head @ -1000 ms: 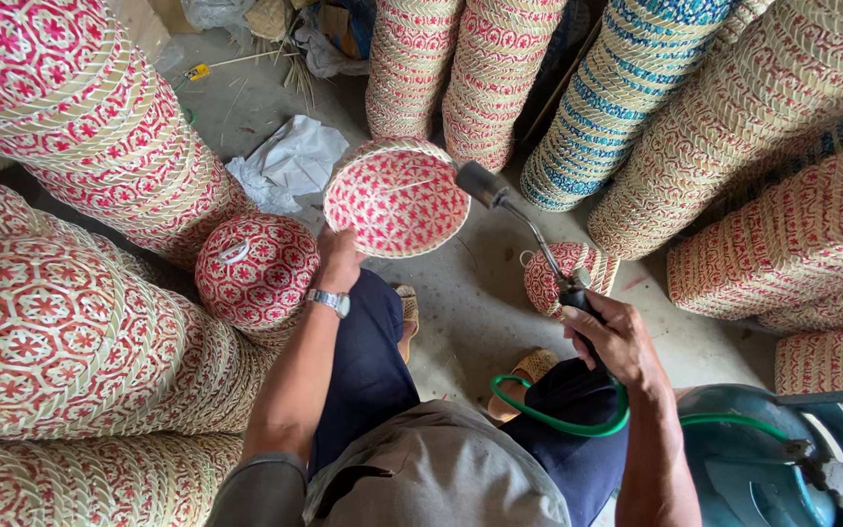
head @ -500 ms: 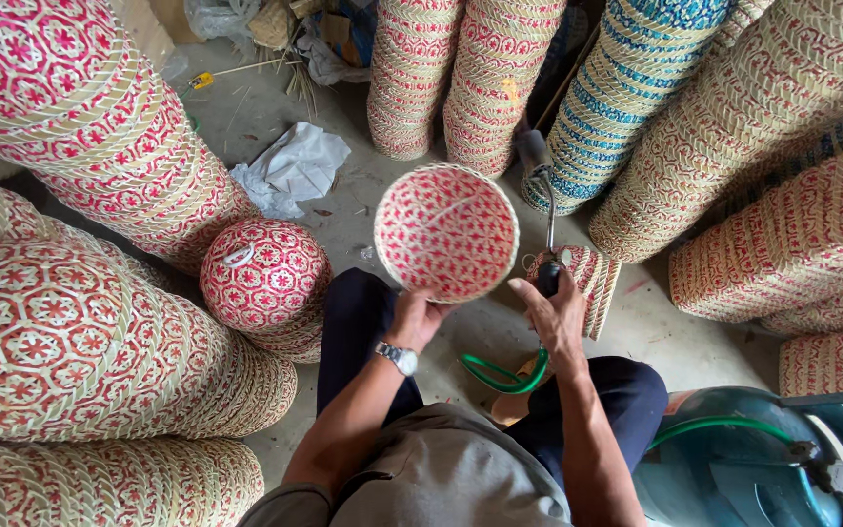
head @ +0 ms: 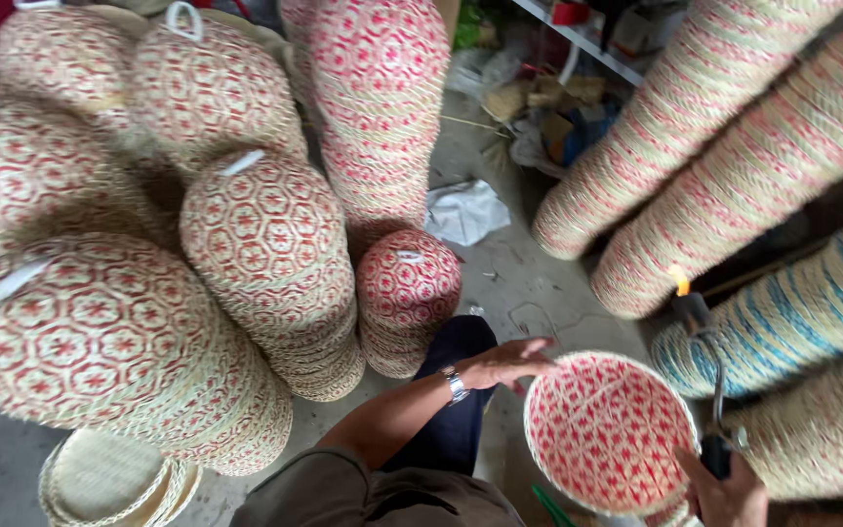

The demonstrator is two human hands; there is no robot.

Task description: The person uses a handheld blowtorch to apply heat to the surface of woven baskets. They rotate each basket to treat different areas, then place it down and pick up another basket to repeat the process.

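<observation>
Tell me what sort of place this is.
Likely a basket-weaving workshop or storeroom: tall stacks of red-patterned woven baskets, leaning blue-striped woven stack, cluttered shelf behind, bare concrete floor.

red-patterned basket stacks (head: pixel 265 263) left | blue-striped basket stack (head: pixel 802 303) right | crumpled white bag (head: pixel 467 211) on floor (head: pixel 529 293)

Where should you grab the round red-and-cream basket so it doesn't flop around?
Probably by its rim. The woven basket is a shallow bowl tilted open toward the camera, so its edge is free. The left hand already rests at the upper-left rim; coming in from that side stays clear of the right hand and its torch.
</observation>
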